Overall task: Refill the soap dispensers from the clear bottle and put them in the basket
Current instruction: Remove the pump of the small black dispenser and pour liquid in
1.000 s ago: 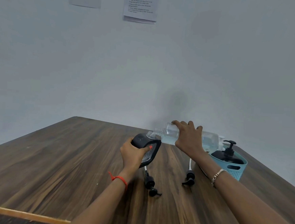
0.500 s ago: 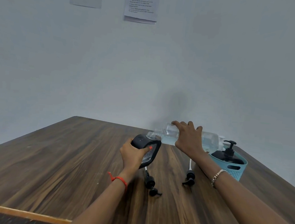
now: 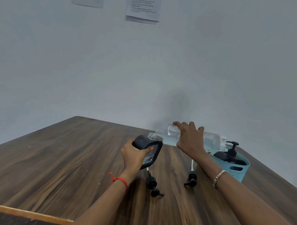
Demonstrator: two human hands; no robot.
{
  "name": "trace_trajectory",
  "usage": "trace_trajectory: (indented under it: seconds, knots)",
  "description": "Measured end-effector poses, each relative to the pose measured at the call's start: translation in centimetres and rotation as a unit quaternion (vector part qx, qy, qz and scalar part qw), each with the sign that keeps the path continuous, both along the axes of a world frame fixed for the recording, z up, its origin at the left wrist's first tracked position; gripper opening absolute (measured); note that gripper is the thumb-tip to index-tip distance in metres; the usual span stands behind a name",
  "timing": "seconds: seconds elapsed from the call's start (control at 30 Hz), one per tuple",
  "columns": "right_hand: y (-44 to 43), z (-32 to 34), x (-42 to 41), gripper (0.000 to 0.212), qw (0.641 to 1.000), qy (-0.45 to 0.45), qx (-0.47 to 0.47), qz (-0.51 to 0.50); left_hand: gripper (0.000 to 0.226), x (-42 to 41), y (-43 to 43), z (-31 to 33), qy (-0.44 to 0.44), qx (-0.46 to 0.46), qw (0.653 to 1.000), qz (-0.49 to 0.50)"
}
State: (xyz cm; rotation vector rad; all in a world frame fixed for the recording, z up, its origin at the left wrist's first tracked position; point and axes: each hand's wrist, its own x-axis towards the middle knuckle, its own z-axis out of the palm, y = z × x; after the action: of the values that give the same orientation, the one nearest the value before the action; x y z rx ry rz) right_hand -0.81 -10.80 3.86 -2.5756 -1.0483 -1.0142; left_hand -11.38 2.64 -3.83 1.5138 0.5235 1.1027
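My left hand [image 3: 135,154] grips a black soap dispenser [image 3: 146,146] tilted to the right, its open clear neck pointing up-right. My right hand [image 3: 190,139] holds the clear bottle [image 3: 171,134] nearly on its side, mouth at the dispenser's neck, pale liquid pooled in its lower half. Two loose black pump heads lie on the table: one [image 3: 153,184] below the dispenser, one [image 3: 191,179] under my right forearm. A teal basket [image 3: 237,168] at right holds another black dispenser [image 3: 230,155] with its pump on.
The wooden table [image 3: 60,158] reaches a grey wall close behind. Its near edge [image 3: 21,210] runs along the bottom left. Two paper sheets [image 3: 144,3] hang high on the wall. A white object [image 3: 223,141] sits behind the basket.
Almost nothing has moved. Both hands hold the same pouring pose, with the clear bottle's mouth at the dispenser's neck.
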Motion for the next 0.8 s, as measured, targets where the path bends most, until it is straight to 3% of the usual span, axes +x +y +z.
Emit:
trace_trajectory:
  seconds: [0.47, 0.8]
  knots:
    - [0.13, -0.04, -0.12, 0.066, 1.0, 0.01, 0.001, 0.003, 0.042, 0.0, -0.06, -0.24, 0.002, 0.0, 1.0, 0.0]
    - [0.01, 0.3, -0.36, 0.07, 0.995, 0.084, 0.046, 0.023, 0.038, 0.02, 0.04, -0.46, -0.001, -0.006, 1.0, -0.002]
